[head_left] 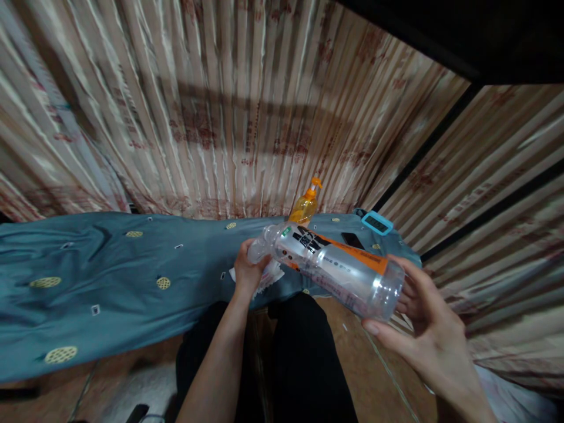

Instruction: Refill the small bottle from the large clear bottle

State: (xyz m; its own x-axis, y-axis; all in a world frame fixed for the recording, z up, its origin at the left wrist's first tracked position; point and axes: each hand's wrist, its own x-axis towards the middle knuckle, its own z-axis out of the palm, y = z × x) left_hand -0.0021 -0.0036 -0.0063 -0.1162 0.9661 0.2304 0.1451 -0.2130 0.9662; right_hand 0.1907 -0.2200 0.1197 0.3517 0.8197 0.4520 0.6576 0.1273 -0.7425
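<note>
A large clear plastic bottle [335, 267] with a silver, orange and black label lies tilted across the middle, its neck toward the left and its base toward me. My right hand [427, 329] grips the base, thumb below and fingers above and behind. At the neck end, my left hand [249, 267] is closed round a smaller clear plastic piece [259, 249]; whether it is joined to the bottle I cannot tell. Just beneath, a crumpled white tissue or wrapper [271, 275] shows beside the left fingers. The bottle looks see-through, with no liquid visible.
Behind the bottle stands an orange pump bottle [305, 205] on a teal patterned cloth [132, 252]. A dark phone-like slab [352, 240] and a blue-framed digital clock [377, 223] lie farther right. Pleated curtains [229, 117] hang close behind. My knees [304, 352] are below.
</note>
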